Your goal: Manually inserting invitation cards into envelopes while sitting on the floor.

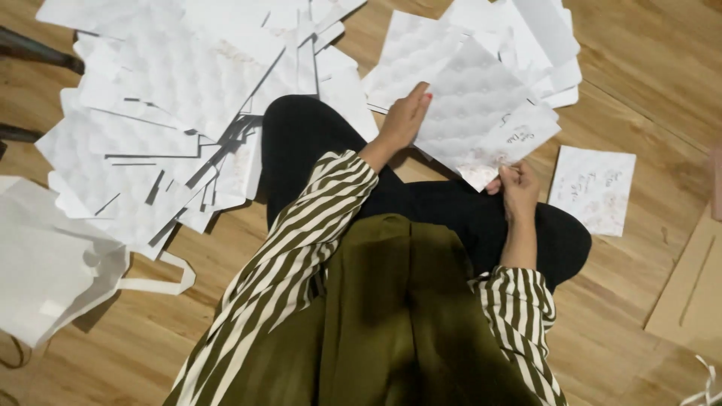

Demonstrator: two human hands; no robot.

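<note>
Nearest to us, our lap: striped olive-and-white sleeves [301,248] over an olive apron, and black trousers [421,203] folded under us on the pale wooden plank floor [624,98].

Just beyond the knee, our right hand [519,189] pinches the near corner of a white embossed square sheet [481,113], fingers curled closed on its edge. Our left hand [406,116] lies flat along the sheet's left edge, fingers nearly straight and pressed to the paper, the thumb tucked under; it grips lightly at most. The sheet hangs tilted between the two hands, above the knee and overlapping the stack behind.

To handle it well, we judge the pinch should stay at the corner and the flat hand should steady the far edge, so the thin paper does not bend or crease across its quilted pattern. Slow, level movement should keep it from catching neighbouring sheets.

To the right, a single white printed card [594,188] lies alone on the floor. At the left rests a white fabric bag with loop handle [60,263]. Farthest, a broad loose heap of white embossed sheets [165,98] spreads out, and a smaller pile [526,37] lies behind the held sheet.
</note>
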